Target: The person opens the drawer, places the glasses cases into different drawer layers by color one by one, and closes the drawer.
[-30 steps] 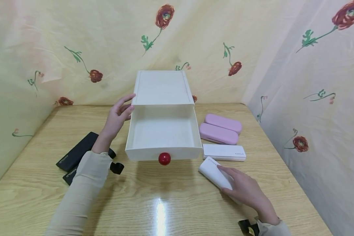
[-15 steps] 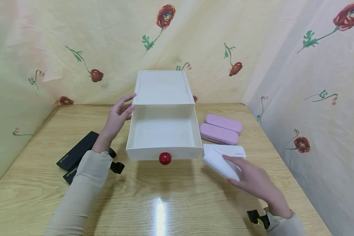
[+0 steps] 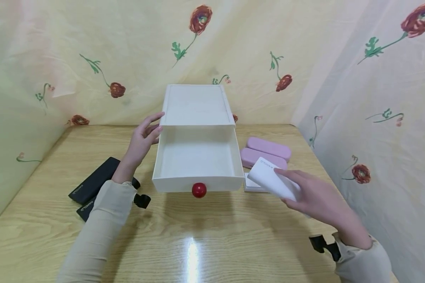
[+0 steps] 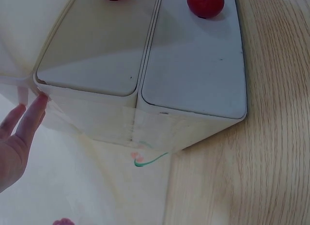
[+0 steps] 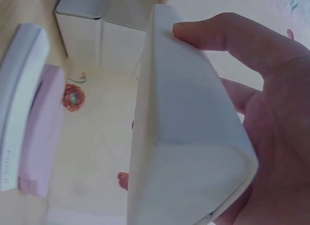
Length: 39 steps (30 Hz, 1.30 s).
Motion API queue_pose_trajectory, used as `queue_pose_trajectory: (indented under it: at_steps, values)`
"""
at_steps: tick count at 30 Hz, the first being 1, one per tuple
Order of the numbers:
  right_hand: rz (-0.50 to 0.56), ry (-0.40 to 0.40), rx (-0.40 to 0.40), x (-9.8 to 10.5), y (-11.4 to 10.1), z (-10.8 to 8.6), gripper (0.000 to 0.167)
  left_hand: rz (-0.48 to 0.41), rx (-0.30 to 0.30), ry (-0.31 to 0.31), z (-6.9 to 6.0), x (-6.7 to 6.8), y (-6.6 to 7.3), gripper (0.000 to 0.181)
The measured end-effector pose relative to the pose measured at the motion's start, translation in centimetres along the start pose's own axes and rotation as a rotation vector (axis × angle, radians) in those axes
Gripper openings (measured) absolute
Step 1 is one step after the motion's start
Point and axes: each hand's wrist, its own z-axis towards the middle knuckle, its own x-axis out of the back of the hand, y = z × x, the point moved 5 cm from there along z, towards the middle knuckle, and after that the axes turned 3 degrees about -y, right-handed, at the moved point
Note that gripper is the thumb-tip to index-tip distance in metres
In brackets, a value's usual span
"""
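Note:
My right hand grips a white glasses case lettered "KANGLD", thumb on one side and fingers on the other. The case is tilted above the table, to the right of a pulled-out drawer with a red knob. The right wrist view shows one end of this case close up. My left hand rests its fingertips against the left side of the white drawer box. In the left wrist view, the box's side wall and two fronts with red knobs appear near the fingers.
Right of the box lie two pink glasses cases and another white case, partly hidden by the held one. Black cases lie at the left, partly behind my left forearm. A flowered cloth hangs behind the wooden table.
My right hand has lifted the white glasses case off the table and carried it up and slightly right, now overlapping the other white case. My left hand stays in place.

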Motion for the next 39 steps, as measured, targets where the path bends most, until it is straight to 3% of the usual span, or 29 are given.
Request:
queue_pose_trajectory:
  at_steps: [12, 18, 22, 29, 39]
  values:
    - [-0.015, 0.001, 0.014, 3.0, 0.1, 1.5, 0.062, -0.019, -0.002, -0.002, 0.0, -0.2, -0.2, 0.047]
    - [0.038, -0.058, 0.021, 4.1, 0.2, 3.0, 0.062, -0.030, -0.004, 0.020, -0.2, 0.1, -0.5, 0.046]
    - [0.068, -0.045, 0.071, 4.8, 0.0, 4.1, 0.060, -0.036, -0.012, 0.026, -0.1, 0.1, -0.6, 0.046]
    - [0.075, 0.000, 0.148, 5.9, -0.9, 6.1, 0.059, -0.041, -0.017, 0.020, -0.1, 0.0, -0.6, 0.047]
    - [0.172, -0.035, 0.183, 6.2, -3.2, 8.7, 0.058, -0.019, -0.006, 0.005, 0.2, -0.1, -0.7, 0.047]
